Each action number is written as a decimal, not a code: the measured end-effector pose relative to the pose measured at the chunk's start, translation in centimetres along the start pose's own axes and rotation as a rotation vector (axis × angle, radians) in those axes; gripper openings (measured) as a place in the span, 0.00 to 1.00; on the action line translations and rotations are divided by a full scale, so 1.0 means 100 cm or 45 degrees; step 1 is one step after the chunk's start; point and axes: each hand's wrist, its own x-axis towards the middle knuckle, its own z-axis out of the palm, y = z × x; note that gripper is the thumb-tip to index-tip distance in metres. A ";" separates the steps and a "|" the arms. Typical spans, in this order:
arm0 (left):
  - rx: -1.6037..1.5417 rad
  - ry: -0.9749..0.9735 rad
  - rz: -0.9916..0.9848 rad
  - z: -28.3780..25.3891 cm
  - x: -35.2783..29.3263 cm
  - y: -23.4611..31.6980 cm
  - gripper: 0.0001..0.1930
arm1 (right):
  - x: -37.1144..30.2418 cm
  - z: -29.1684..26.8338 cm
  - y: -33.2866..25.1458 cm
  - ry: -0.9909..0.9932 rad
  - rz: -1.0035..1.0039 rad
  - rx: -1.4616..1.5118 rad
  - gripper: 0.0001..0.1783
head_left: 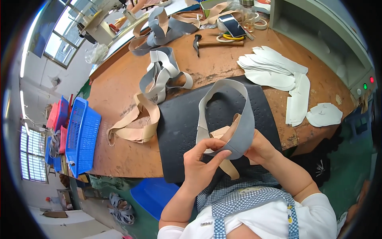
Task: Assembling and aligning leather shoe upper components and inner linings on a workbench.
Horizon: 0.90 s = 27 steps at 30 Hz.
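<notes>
A looped grey strip (247,125), pale on its inner face, stands up between my two hands above the black mat (179,131). My left hand (202,161) pinches its lower edge between thumb and fingers. On the other side my right hand (258,148) grips the loop, its fingers partly hidden behind the strip. A beige strip (229,169) hangs below the loop, and more beige material shows inside it. To the left of the mat lie a tangled pile of grey-and-white strips (161,75) and a folded beige strip (139,129).
White cut pieces (274,67) are stacked at the right, with a white piece (324,114) near the edge. A hammer (221,43), phone (232,26) and glass jar (247,16) sit at the back. A blue basket (81,137) stands left; a grey machine (330,36) stands right.
</notes>
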 end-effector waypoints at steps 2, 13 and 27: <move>0.013 -0.020 0.005 -0.002 0.001 -0.004 0.09 | -0.004 0.004 -0.003 0.059 -0.003 0.047 0.12; -0.094 0.063 -0.167 0.000 0.003 -0.002 0.13 | -0.010 0.005 -0.005 0.065 -0.056 -0.023 0.17; -0.100 0.033 -0.153 -0.001 0.005 -0.005 0.15 | -0.009 0.007 -0.009 0.012 -0.043 -0.001 0.18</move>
